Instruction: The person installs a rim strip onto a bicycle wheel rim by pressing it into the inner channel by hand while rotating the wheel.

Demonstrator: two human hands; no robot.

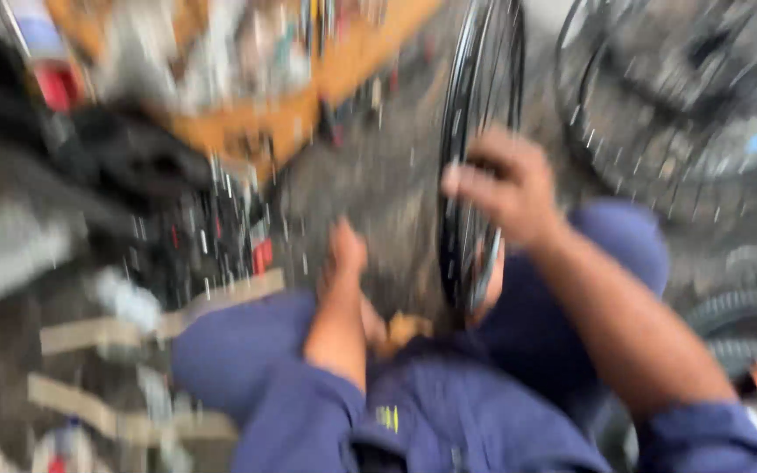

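The view is badly blurred by motion. A black bicycle wheel rim stands upright between my knees, seen edge-on. My right hand rests on the rim's right side, fingers curled over it. My left hand hangs lower, just left of the rim's bottom; whether it holds anything cannot be made out. I sit in blue trousers and a blue top.
An orange workbench with blurred tools runs across the top left. Another spoked wheel lies at the top right. A knobbly black tyre sits at the right edge. Wooden strips and scraps lie on the floor at left.
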